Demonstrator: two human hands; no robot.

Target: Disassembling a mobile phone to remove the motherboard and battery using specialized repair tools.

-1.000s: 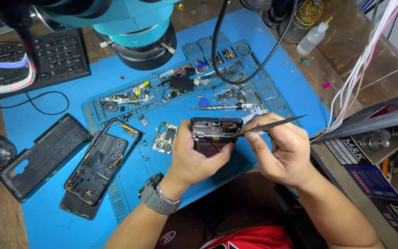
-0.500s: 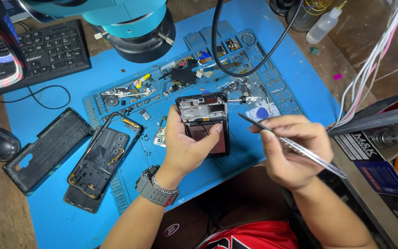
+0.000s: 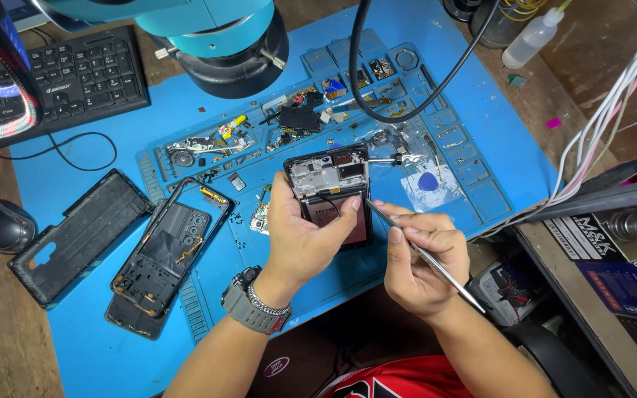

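- A blue rubbery work mat (image 3: 444, 96), moulded with small square trays along its far half, covers a worn brown bench; loose screws, small metal brackets and circuit parts lie scattered in those trays at 12 o'clock from the hands.
- A teal microscope head (image 3: 208, 37) hangs over the mat at 11 o'clock, and a thick black cable (image 3: 353, 66) loops down just past the phone's top edge.
- At 9 o'clock lie a stripped phone frame (image 3: 160, 254) and, beside it, a matte black back cover (image 3: 75, 236); farther out sit a black mouse (image 3: 0, 225) and a black keyboard (image 3: 60, 77).
- A white squeeze bottle (image 3: 531, 37) stands at 1 o'clock; a bundle of white wires (image 3: 613, 103) runs down at 3 o'clock.
- The opened phone (image 3: 331, 193) is held above the mat's middle, its back off: silvery shielding and a dark camera block at the top, a reddish-brown battery below.
- The left hand (image 3: 300, 236), a grey watch (image 3: 253, 304) on its wrist, grasps the phone from the side and beneath.
- The right hand (image 3: 418, 262) pinches slim metal tweezers (image 3: 422, 254), the tips touching the phone's right edge.
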